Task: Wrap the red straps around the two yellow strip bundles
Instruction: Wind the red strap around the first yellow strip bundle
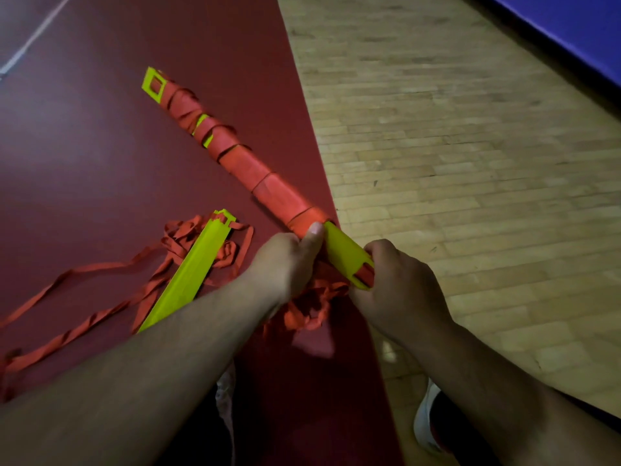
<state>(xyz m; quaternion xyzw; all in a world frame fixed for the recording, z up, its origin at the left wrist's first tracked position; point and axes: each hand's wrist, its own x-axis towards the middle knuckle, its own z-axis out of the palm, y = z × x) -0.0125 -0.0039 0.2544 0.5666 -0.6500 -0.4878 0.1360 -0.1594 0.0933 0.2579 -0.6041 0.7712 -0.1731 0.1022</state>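
Observation:
One yellow strip bundle (342, 247) runs diagonally from upper left to my hands, and red strap (268, 186) is wound round most of its length. My left hand (289, 264) grips it at the last winding, thumb pressed on the strap's edge. My right hand (400, 284) holds the bare yellow near end. Loose red strap (312, 309) hangs bunched under both hands. A second yellow strip bundle (191, 270) lies unwrapped on the floor to the left, on a tangle of red strap (188, 237).
The red floor area (100, 163) meets pale wooden flooring (453, 146) along a diagonal line under the wrapped bundle. A blue mat edge (571, 25) is at the top right. A white shoe (426, 418) shows below my right arm.

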